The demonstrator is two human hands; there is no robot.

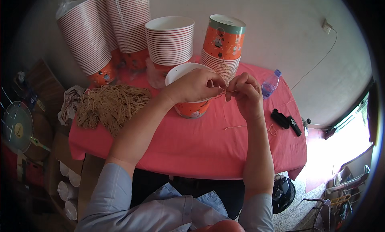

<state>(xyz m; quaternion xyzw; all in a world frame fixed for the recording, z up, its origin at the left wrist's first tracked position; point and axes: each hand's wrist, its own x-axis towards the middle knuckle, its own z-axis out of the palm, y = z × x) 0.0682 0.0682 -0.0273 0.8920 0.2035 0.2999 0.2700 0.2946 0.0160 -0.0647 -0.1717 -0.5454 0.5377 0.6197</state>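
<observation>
My left hand and my right hand meet over the middle of the table, each with its fingertips pinched on a thin tan string. Just below my left hand stands an orange paper bucket with a white rim, partly covered by that hand and wrist. Whether the string is joined to the bucket, I cannot tell. A big heap of loose tan strings lies left of my left forearm.
Tall stacks of paper buckets line the back, with a shorter stack and an upside-down orange bucket on others. At right are a plastic bottle, a black stapler-like object and string scraps on the red tablecloth.
</observation>
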